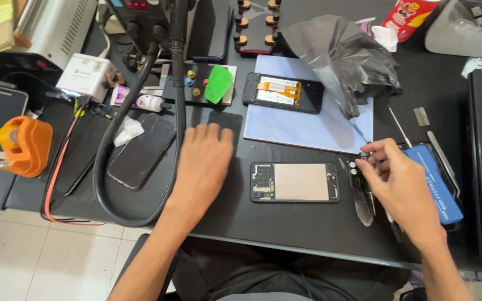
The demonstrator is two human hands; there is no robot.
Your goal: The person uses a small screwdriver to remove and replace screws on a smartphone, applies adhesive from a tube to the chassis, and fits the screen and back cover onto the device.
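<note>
Left hand [205,161] flat, fingers spread on black mat [285,217], right hand [400,184] pinching small tool [358,167]

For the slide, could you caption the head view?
Left hand flat on black mat; right hand picks among tools beside opened phone.

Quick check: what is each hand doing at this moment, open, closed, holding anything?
Left hand: open, flat on the black table, holding nothing.
Right hand: fingers pinched at small tool parts; what exactly it grips cannot be told.
</note>
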